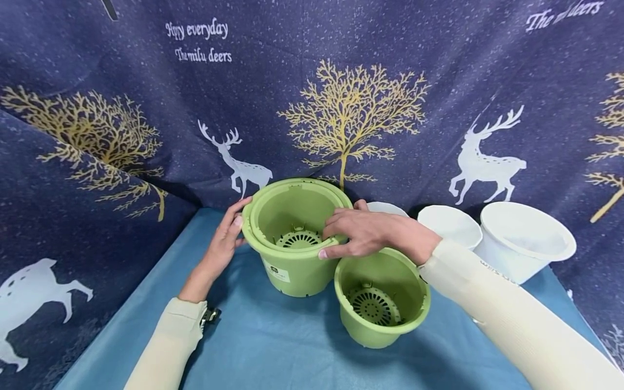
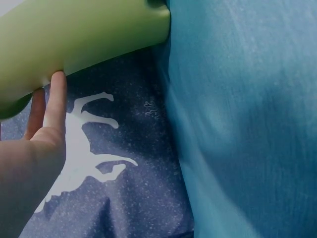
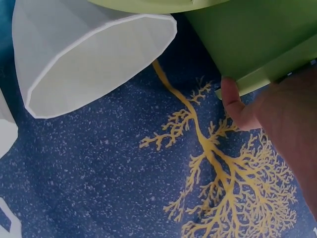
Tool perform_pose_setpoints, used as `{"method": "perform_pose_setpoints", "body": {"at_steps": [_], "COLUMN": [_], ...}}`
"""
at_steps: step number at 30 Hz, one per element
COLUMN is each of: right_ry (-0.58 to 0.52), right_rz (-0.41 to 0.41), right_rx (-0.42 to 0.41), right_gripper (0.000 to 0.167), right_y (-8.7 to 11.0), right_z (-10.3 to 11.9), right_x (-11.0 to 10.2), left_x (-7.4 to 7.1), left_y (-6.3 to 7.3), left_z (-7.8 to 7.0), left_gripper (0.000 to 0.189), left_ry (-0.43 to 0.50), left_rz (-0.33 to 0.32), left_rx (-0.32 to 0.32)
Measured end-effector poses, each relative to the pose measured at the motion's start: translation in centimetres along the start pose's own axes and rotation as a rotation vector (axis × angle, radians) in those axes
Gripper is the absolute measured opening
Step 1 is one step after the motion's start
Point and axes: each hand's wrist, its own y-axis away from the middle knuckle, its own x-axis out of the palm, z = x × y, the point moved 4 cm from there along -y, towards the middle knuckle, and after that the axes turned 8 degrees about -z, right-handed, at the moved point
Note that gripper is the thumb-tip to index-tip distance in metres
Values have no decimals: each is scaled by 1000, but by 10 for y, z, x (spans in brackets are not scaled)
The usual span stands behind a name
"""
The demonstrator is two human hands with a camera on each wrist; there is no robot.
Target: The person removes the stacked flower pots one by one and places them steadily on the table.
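Observation:
A large green flowerpot (image 1: 297, 273) with a slotted base and a small label on its front stands on the blue cloth. A second green rim shows just inside its outer rim, like a nested pot. At its left side my left hand (image 1: 226, 235) touches the rim and outer wall with nearly straight fingers; the left wrist view shows fingertips against the green wall (image 2: 104, 34). My right hand (image 1: 363, 230) grips the right side of the rim, fingers over the inside and thumb outside. Below that hand stands a smaller green pot (image 1: 375, 338), also with a slotted base.
Several white pots stand at the right: a wide one (image 1: 528, 233), one beside it (image 1: 448, 227), and another (image 1: 387, 208) partly hidden behind my right hand. A dark blue printed curtain (image 1: 292, 81) hangs behind the cloth-covered table (image 1: 273, 346).

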Motion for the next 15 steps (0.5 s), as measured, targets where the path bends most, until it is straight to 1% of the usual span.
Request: {"method": "perform_pose_setpoints", "body": {"at_steps": [6,15], "right_ry": [3,12], "right_rz": [-7,-44], "right_rx": [-17,-28], "right_gripper": [45,38], "right_y": [-1,-1], "right_z": [-1,-3], "right_x": [0,-1], "left_x": [0,0], "left_y": [0,0], "left_z": [0,0], "left_gripper": [49,49], "left_ry": [2,8], "left_rz": [-2,-9], "left_rx": [2,-6]}}
